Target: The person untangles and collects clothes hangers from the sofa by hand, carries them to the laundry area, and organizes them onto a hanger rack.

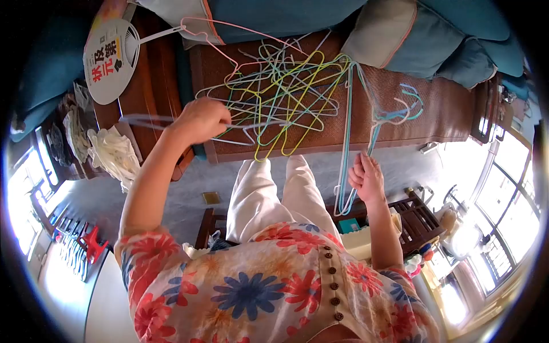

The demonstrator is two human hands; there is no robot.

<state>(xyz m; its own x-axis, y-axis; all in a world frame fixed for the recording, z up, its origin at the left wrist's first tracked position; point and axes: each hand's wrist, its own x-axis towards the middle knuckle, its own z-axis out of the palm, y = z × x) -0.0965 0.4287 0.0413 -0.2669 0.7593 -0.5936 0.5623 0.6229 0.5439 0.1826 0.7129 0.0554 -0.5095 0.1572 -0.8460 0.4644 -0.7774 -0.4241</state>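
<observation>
My left hand [205,121] is closed around a pale lavender wire clothes hanger [260,124], slightly smeared by motion, above the pile's left side. Below and beyond it lies a tangled heap of wire hangers [286,86] in yellow, green, blue and pink on a brown woven seat [440,108]. My right hand [368,178] is shut on a bunch of blue, teal and white hangers [345,143]. Their hooks point away from me and are gathered at the right, over the seat.
A white hand fan [111,60] with printed characters lies at the far left. Blue cushions [274,20] line the seat's back. White cloth [111,154] hangs at the left. Dark wooden furniture [420,223] stands behind at the lower right, and a red stool [93,244] at the lower left.
</observation>
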